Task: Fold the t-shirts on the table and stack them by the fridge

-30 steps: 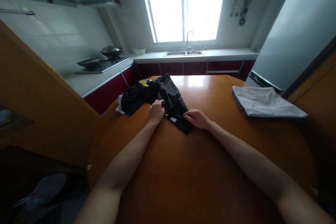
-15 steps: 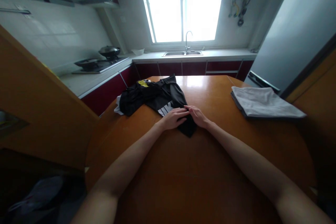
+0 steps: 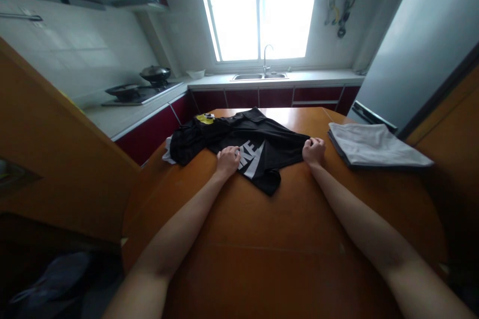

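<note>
A black garment (image 3: 277, 144) with white lettering lies partly spread on the wooden table (image 3: 239, 224). My right hand (image 3: 314, 151) is closed on its right edge, which is pulled out to the side. My left hand (image 3: 228, 160) is closed on the near edge, just left of the lettering. The garment's near corner is folded and points toward me. Its left part runs into a bunched dark clothing pile (image 3: 187, 142), with a yellow patch (image 3: 205, 118) on top and some white cloth (image 3: 168, 152) at its left side.
A folded light grey cloth (image 3: 376, 144) lies on the table's right side. Beyond the table are a counter with a sink (image 3: 258, 77) and, at the left, a stove with a pan (image 3: 125, 91) and a lidded wok (image 3: 155, 74). A fridge stands at the right.
My right hand has moved right with the garment's edge, opening the cloth out and showing more lettering. My left hand has moved slightly left. The two hands were together before and are now apart.
</note>
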The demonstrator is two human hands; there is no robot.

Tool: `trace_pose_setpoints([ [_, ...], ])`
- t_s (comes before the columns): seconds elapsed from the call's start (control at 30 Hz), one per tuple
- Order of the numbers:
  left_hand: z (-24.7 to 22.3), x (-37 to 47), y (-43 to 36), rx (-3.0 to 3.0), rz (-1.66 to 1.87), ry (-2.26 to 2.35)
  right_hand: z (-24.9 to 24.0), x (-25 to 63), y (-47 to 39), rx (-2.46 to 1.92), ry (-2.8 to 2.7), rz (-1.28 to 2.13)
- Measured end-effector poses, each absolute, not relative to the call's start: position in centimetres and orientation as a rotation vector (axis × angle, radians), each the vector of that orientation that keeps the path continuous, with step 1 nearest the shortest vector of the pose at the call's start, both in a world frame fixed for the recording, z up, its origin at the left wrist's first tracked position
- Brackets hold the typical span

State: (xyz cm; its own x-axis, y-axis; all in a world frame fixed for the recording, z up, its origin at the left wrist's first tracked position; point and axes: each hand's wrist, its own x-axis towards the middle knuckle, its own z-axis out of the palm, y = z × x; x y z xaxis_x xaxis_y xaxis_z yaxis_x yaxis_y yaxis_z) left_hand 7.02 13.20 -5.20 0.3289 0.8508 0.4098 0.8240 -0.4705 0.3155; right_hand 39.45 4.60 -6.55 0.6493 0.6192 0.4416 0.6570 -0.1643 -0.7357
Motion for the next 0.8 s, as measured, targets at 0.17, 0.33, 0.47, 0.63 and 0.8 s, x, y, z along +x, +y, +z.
trace_pose_setpoints([
  [0.17, -4.9, 7.4, 12.5, 2.582, 0.836, 1.525, -5.9, 37.1, 3.8, -1.856, -1.233, -0.229],
  [0.33, -4.8, 8.3, 11.5, 2.703, 0.703, 1.423, -5.8, 34.9, 3.6, -1.823, -1.531, -0.315],
  [0.47, -5.1, 7.9, 12.0, 2.651, 0.517, 1.463, -6.6, 34.5, 3.6, -1.951, -1.722, -0.061],
  [0.63, -5.0, 6.0, 13.8, 2.639, 0.491, 1.681, -6.8, 34.5, 3.8, -2.040, -1.782, 0.027],
  [0.8, -3.5, 5.5, 13.1, 2.705, 0.223, 1.764, -6.8, 35.7, 4.0, -2.174, -1.643, 0.022],
])
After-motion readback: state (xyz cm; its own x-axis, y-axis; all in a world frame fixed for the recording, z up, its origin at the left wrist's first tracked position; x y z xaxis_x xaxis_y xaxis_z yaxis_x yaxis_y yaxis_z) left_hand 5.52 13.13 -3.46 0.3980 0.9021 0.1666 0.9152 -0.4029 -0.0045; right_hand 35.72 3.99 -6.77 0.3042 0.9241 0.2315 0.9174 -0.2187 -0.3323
